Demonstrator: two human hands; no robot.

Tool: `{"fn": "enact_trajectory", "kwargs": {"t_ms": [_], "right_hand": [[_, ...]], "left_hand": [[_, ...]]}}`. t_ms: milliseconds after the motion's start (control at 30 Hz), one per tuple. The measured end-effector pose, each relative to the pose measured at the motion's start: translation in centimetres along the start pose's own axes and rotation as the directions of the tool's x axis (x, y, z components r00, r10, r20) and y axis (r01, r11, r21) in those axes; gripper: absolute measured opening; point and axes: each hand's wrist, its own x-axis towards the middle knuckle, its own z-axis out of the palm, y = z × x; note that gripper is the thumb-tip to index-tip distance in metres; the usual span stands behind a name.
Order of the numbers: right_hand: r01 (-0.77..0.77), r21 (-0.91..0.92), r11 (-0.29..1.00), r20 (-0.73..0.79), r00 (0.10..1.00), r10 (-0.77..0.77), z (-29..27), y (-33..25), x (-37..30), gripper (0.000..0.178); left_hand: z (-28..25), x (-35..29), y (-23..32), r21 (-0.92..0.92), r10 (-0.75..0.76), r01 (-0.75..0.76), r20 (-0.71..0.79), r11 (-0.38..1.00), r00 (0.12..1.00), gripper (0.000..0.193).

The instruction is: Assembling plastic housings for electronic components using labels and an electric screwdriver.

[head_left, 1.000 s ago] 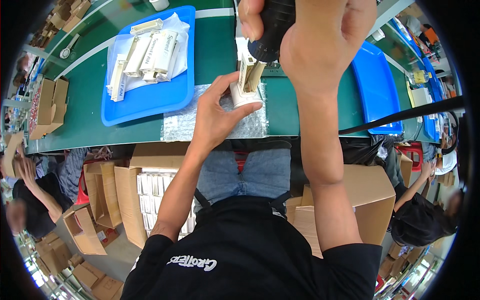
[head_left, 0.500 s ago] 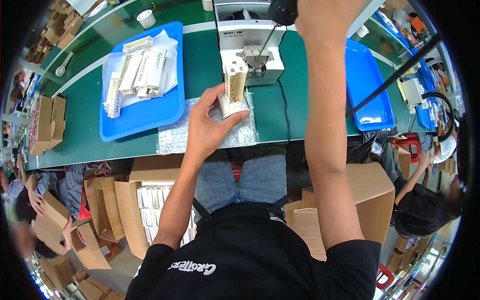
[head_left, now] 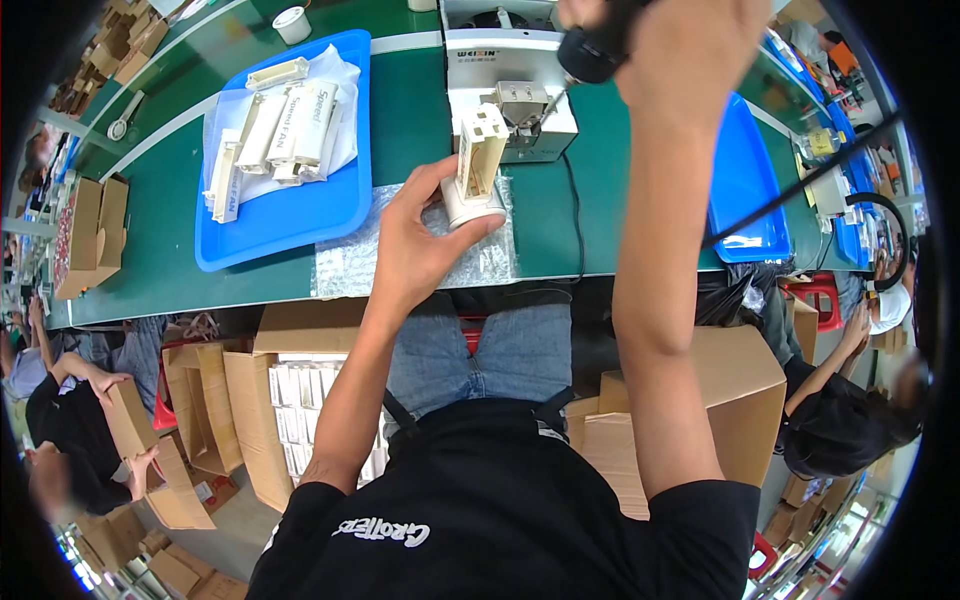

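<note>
My left hand (head_left: 425, 235) is closed round the round white base of a cream plastic housing (head_left: 482, 155), which stands upright on clear bubble wrap (head_left: 350, 262). The housing's open side shows its hollow inside. My right hand (head_left: 690, 65) is raised at the far side, wrapped round a black electric screwdriver (head_left: 592, 55). Its thin bit slants down to the left, the tip close to the front mechanism of a white and grey screw feeder (head_left: 495, 72). I cannot make out whether a screw sits on the tip.
To the left, a blue tray (head_left: 285, 235) carries several cream housings (head_left: 305, 130) on a white bag. Another blue tray (head_left: 745, 190) lies right of my forearm, crossed by a black cable (head_left: 790, 195). Cardboard boxes (head_left: 735, 375) flank my legs. People sit at both sides.
My right hand has shifted right, and the screwdriver now leans more, its bit drawn slightly right of the feeder's front. My left hand keeps hold of the housing.
</note>
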Motion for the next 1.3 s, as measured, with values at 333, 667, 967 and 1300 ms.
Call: {"fn": "enact_trajectory", "kwargs": {"t_ms": [333, 667, 967, 1300], "right_hand": [[-0.077, -0.055, 0.996, -0.035, 0.997, 0.075, 2.2, -3.2, -2.3, 0.041], [-0.136, 0.127, 0.983, 0.019, 0.991, 0.135, 2.9, -2.1, -3.7, 0.033], [0.565, -0.652, 0.506, 0.535, 0.815, -0.222, 0.5, 0.3, -4.1, 0.009], [-0.157, 0.146, 0.977, -0.016, 0.987, 0.161, 4.2, -2.5, -4.9, 0.042]], "left_hand": [[0.0, 0.1, -0.1, 0.046, 0.024, -0.024, 0.012, 0.999, 1.000, 0.066], [0.3, 0.1, 0.4, 0.031, 0.030, -0.031, 0.023, 0.999, 0.999, 0.066], [0.0, 0.2, 0.2, 0.121, 0.052, -0.055, 0.030, 0.991, 0.998, 0.065], [0.1, 0.3, -0.1, 0.088, 0.048, -0.050, 0.021, 0.995, 0.999, 0.065]]}}
